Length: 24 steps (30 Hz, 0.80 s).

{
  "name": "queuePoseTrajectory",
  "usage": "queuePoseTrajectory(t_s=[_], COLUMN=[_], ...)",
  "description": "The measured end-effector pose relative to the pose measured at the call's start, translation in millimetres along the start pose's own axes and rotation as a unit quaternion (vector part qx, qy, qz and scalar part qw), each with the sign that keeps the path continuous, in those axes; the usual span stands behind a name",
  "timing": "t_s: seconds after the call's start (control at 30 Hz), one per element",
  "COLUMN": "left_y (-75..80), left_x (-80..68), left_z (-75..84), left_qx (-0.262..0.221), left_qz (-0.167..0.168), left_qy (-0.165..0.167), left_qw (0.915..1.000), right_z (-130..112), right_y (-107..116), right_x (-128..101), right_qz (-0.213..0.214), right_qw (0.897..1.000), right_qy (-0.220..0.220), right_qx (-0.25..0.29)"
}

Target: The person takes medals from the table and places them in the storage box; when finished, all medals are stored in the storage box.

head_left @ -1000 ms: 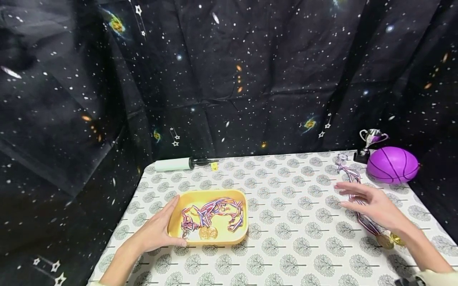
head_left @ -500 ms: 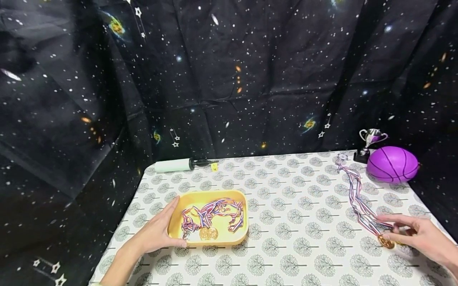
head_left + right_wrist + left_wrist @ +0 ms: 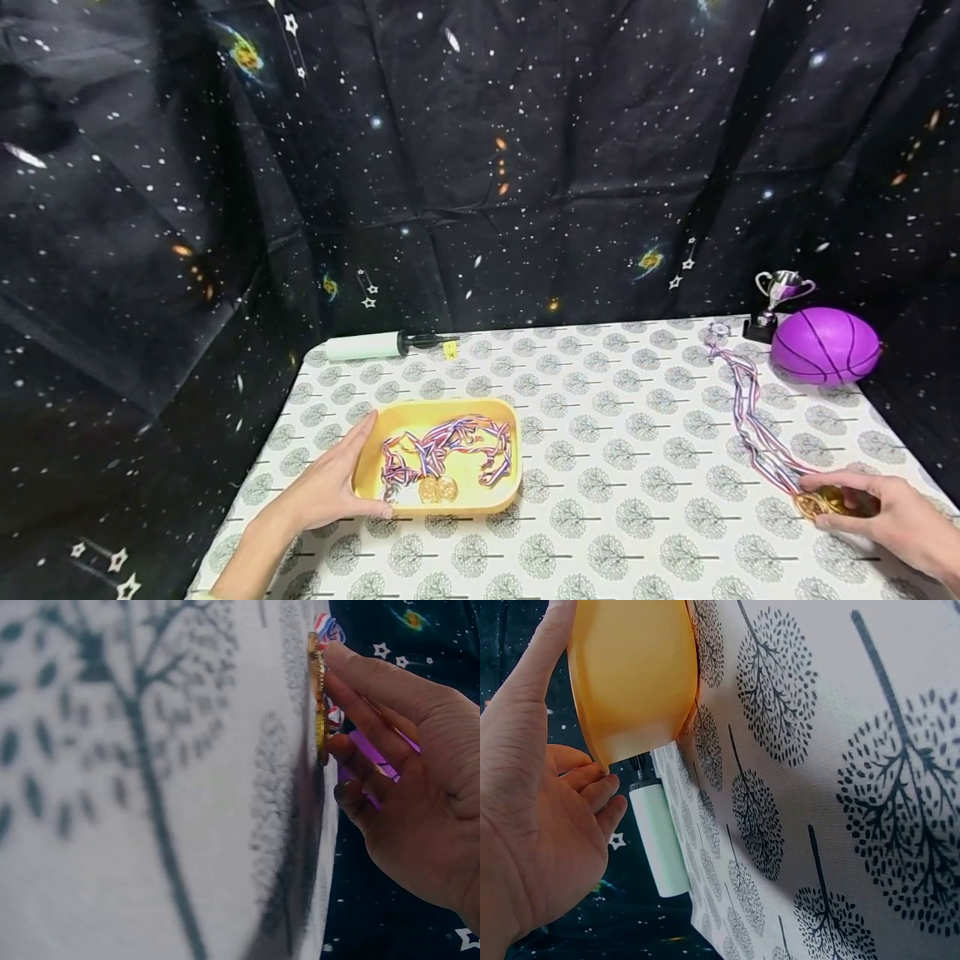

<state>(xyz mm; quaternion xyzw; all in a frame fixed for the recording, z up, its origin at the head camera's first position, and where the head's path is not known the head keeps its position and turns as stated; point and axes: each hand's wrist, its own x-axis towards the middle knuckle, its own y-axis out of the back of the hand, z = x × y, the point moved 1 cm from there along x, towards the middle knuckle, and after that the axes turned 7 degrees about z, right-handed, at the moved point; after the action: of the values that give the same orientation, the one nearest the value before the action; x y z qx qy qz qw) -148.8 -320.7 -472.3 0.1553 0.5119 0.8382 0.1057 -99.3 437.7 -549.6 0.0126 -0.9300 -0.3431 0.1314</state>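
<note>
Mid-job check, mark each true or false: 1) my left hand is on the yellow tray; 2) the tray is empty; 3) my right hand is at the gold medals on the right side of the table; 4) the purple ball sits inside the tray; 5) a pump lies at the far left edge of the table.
1) True: the left hand rests against the rim of the yellow tray.
2) False: ribboned medals lie in it.
3) True: the right hand has its fingers on the gold medals.
4) False: the purple ball rests on the table's far right corner, beside a small trophy.
5) True: the pump lies there.
</note>
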Motion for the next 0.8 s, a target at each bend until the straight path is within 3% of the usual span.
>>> queuePoseTrajectory(t_s=[0.27,0.57,0.8], left_y=[0.1,-1.0,0.3], left_x=[0.3,-0.9,-0.8], left_z=[0.5,0.6,1.0], left_qx=[-0.002,-0.009,-0.009], left_qz=[-0.002,-0.005,-0.002], left_qy=[0.005,0.013,0.011], left_qw=[1.0000,0.9999,0.9999], right_z=[3,2,-3], right_y=[-4,-12,-15], right_x=[-2,1,3], right_qz=[0.014,0.083,0.096], right_qw=[1.000,0.983,0.981], right_qy=[0.014,0.147,0.139], right_qx=[-0.022,-0.070,-0.090])
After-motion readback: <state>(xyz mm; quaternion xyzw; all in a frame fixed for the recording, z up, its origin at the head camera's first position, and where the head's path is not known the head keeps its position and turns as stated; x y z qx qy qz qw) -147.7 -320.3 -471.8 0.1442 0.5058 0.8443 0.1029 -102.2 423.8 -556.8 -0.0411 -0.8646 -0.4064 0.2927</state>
